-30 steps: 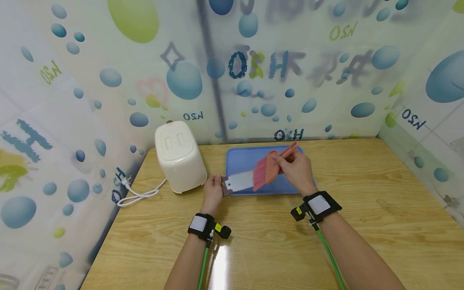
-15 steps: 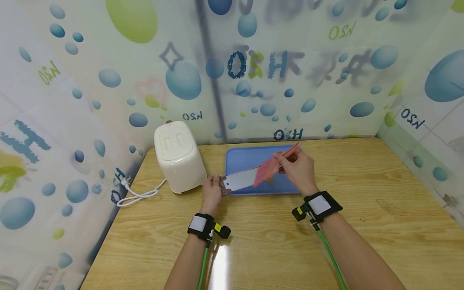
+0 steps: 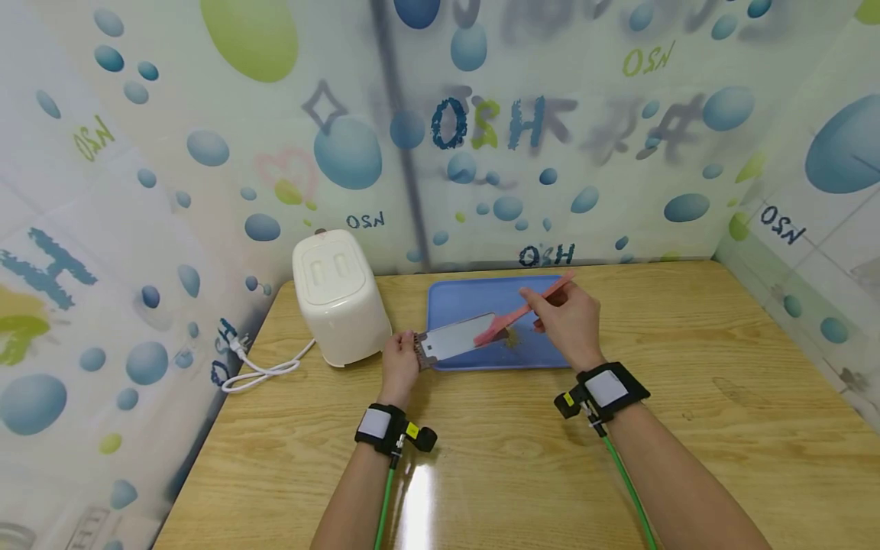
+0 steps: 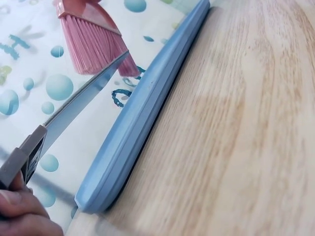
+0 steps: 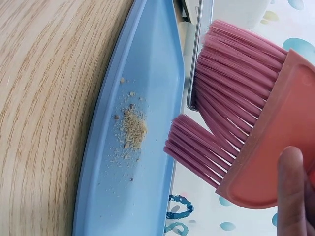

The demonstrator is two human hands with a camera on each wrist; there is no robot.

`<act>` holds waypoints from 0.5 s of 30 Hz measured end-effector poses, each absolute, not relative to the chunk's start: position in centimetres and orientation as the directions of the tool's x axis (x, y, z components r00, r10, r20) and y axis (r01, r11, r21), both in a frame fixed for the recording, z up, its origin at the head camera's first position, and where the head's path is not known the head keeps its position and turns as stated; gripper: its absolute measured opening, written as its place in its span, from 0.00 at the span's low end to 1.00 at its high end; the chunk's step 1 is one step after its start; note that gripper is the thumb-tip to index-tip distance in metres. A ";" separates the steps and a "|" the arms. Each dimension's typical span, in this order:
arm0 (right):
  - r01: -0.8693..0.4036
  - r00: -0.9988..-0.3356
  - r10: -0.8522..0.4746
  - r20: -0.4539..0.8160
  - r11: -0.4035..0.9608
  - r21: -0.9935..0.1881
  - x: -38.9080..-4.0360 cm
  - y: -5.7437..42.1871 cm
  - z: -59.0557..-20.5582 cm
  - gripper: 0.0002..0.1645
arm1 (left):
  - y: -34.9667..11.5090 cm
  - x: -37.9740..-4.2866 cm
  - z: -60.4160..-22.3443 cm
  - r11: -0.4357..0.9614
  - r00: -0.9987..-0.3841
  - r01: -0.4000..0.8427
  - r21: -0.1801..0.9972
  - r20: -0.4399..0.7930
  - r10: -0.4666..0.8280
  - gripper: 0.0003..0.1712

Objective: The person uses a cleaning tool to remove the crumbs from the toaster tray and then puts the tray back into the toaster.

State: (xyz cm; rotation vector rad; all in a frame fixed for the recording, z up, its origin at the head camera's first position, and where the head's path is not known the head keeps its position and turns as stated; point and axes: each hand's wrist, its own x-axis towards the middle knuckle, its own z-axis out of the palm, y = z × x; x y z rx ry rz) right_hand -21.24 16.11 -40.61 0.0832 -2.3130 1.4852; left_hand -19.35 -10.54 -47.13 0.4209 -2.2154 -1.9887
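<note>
My left hand (image 3: 400, 365) grips the grey end of a flat metal crumb tray (image 3: 455, 341), holding it slightly tilted above a blue tray (image 3: 462, 294). In my right hand (image 3: 572, 325) is a small pink brush (image 3: 512, 316), pinched by its handle. Its bristles (image 5: 236, 73) touch the far end of the crumb tray and splay around its edge, as the right wrist view shows. Below them, a heap of tan crumbs (image 5: 133, 129) lies on the blue tray, with finer bits scattered around it.
A cream toaster (image 3: 344, 305) with its top covered stands left of the blue tray. Its white cord (image 3: 264, 373) and plug lie near the table's left edge. A patterned wall (image 3: 481, 214) rises behind the wooden table (image 3: 495, 458).
The brush has turned from broadside to nearly edge-on, and its bristles have moved a little left along the crumb tray. Crumbs have come into sight beneath. The left hand has hardly moved.
</note>
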 end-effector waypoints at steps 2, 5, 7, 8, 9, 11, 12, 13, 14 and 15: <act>-0.260 -0.921 0.157 0.358 0.438 -0.860 -21.2 16.1 -40.6 0.25 | -10.5 -19.4 -47.1 0.080 -0.949 -0.121 0.990 -0.092 -0.300 0.22; -0.261 -0.920 0.156 0.360 0.441 -0.859 -21.2 16.2 -40.7 0.25 | -10.5 -19.5 -47.0 0.068 -0.944 -0.128 0.989 -0.101 -0.313 0.22; -0.255 -0.921 0.157 0.355 0.446 -0.858 -21.2 16.2 -40.7 0.25 | -10.6 -19.5 -47.0 0.069 -0.942 -0.130 0.989 -0.102 -0.319 0.22; -0.252 -0.922 0.156 0.353 0.450 -0.857 -21.2 16.3 -40.7 0.25 | -10.5 -19.5 -47.1 0.068 -0.942 -0.130 0.989 -0.102 -0.320 0.22; -0.246 -0.924 0.158 0.349 0.453 -0.857 -21.2 16.3 -40.7 0.26 | -10.6 -19.5 -47.1 0.068 -0.941 -0.129 0.989 -0.100 -0.322 0.22; -0.235 -0.926 0.161 0.342 0.463 -0.855 -21.2 16.3 -40.7 0.26 | -10.6 -19.6 -47.2 0.071 -0.941 -0.126 0.989 -0.097 -0.324 0.22; -0.230 -0.927 0.162 0.339 0.470 -0.852 -21.2 16.3 -40.7 0.27 | -10.6 -19.6 -47.2 0.074 -0.941 -0.125 0.989 -0.094 -0.324 0.22; -0.226 -0.927 0.163 0.338 0.476 -0.850 -21.2 16.3 -40.8 0.27 | -10.6 -19.6 -47.3 0.077 -0.942 -0.123 0.989 -0.091 -0.324 0.22; -0.223 -0.927 0.164 0.337 0.482 -0.848 -21.2 16.4 -40.8 0.27 | -10.6 -19.6 -47.3 0.078 -0.942 -0.122 0.990 -0.090 -0.324 0.22; -0.221 -0.927 0.166 0.337 0.484 -0.847 -21.2 16.4 -40.8 0.27 | -10.6 -19.6 -47.3 0.081 -0.942 -0.121 0.989 -0.088 -0.325 0.22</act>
